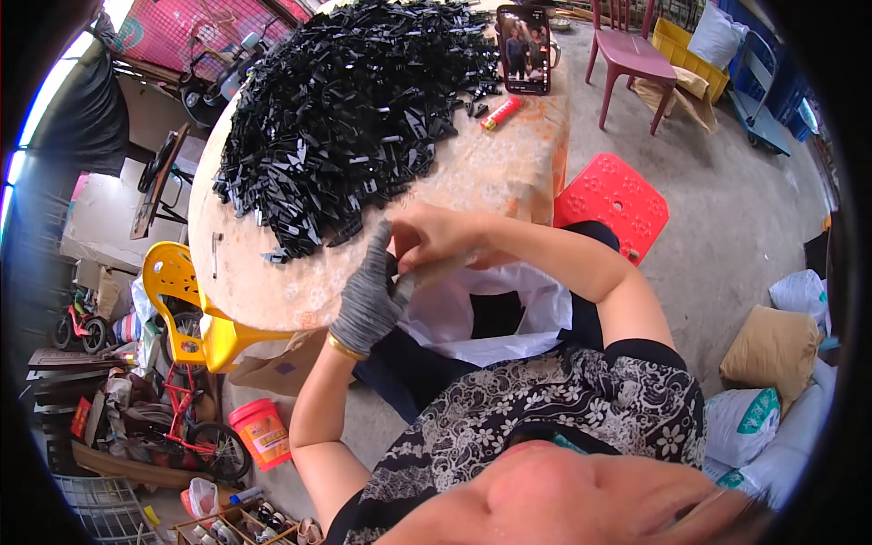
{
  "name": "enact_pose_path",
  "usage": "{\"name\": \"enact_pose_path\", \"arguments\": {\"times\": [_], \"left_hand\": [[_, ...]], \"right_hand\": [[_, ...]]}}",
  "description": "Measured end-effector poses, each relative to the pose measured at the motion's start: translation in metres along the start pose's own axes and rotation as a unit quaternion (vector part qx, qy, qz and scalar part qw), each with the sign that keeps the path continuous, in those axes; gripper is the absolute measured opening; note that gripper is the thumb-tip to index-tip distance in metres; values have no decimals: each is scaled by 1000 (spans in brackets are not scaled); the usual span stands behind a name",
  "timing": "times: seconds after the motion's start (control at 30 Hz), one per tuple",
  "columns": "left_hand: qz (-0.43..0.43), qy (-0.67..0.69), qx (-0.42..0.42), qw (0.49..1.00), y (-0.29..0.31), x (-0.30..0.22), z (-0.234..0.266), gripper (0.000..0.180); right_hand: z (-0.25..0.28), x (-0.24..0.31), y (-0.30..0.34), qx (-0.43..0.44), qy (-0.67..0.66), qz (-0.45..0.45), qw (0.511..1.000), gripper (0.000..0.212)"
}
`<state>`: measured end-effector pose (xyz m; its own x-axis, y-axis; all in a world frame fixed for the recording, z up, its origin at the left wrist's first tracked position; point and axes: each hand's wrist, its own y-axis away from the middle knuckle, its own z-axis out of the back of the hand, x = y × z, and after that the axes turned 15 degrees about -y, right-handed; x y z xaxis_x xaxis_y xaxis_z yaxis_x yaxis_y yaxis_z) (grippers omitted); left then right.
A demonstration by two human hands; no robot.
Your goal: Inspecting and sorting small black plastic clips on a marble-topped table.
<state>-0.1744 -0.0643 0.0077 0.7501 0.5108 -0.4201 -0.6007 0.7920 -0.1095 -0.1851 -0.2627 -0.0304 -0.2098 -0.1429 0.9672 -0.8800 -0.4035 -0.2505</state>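
At the table's near edge my two hands meet. My left hand (365,304) wears a grey knitted glove and is closed around a small black piece (392,265), mostly hidden by the fingers. My right hand (434,238) is bare, its fingers curled in against the gloved thumb and fingertips; what they pinch, if anything, is hidden. Just beyond the hands lies a big heap of small black plastic pieces (345,118), glossy and angular. Under my hands, a white plastic bag (540,318) gapes in my lap, dark inside.
The round table (263,295) has a patterned cloth. On it are a phone (525,50) propped upright, a red tube (501,113) and a thin pen-like item (216,254). A red stool (622,204), yellow chair (232,341) and red bucket (261,433) stand around it.
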Motion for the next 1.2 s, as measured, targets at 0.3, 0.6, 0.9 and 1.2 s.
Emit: {"name": "enact_pose_path", "arguments": {"times": [0.3,0.6,0.9,1.2], "left_hand": [[-185,-180,-18,966,33,-24,-61,37],[-95,-159,67,980,39,-31,-90,49],[84,-285,-200,934,-20,55,17,23],[108,-275,-60,953,-28,50,4,32]], "right_hand": [[28,2,-26,-108,421,168,885,24],[29,-27,-33,-116,534,173,820,12],[15,-19,-28,-8,329,179,927,25],[18,-15,-24,2,346,207,915,21]]}}
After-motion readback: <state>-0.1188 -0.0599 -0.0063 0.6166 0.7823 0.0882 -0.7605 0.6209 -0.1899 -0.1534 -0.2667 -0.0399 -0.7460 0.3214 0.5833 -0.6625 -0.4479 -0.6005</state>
